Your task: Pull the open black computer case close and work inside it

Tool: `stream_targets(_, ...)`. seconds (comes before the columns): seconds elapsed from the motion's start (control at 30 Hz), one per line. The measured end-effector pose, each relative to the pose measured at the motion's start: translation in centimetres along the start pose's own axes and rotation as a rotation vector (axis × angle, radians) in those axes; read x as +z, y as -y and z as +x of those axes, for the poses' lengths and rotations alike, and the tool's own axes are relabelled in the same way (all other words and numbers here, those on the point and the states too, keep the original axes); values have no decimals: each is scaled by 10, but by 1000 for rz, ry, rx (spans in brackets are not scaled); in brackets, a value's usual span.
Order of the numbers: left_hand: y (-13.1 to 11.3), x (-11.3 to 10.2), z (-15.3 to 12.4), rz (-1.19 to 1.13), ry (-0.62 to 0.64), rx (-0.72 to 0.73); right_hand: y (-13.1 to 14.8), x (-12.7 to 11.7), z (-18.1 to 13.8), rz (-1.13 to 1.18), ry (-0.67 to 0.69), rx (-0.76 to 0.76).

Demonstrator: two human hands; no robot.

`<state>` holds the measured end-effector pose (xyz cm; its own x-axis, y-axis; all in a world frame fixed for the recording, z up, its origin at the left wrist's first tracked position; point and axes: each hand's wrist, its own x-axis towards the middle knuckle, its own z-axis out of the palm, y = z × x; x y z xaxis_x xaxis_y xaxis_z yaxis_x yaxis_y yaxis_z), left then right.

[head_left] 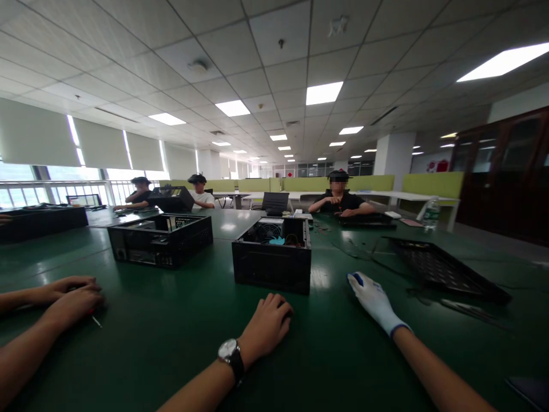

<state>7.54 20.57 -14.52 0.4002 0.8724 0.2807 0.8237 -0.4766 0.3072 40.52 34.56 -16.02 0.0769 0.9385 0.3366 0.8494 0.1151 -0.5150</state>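
Observation:
My left hand, with a wristwatch on the wrist, rests on the green table with its fingers loosely spread and nothing in them. Just beyond its fingertips stands a black computer case, its upper side uncovered. A fan, a light blue piece and some wires show inside. To the right of the case, my right hand lies on the table in a white glove with blue on the palm side. Its fingers are slightly bent, and I see nothing held in them.
A second open case stands left of centre. On the right lie a black panel, cables and a water bottle. A co-worker's hands are at the left with a thin tool. Other people sit across the table.

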Motion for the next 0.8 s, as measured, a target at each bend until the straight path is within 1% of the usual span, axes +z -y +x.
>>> stream_targets(0.2,2,4,1,11,-24,33,-4,0,4,29,-8,72)
stream_targets(0.53,6,6,-1,16,-36,34,-2,4,2,-23,25,66)
stream_targets(0.8,2,3,0,13,-24,34,6,-1,-4,-63,55,69)
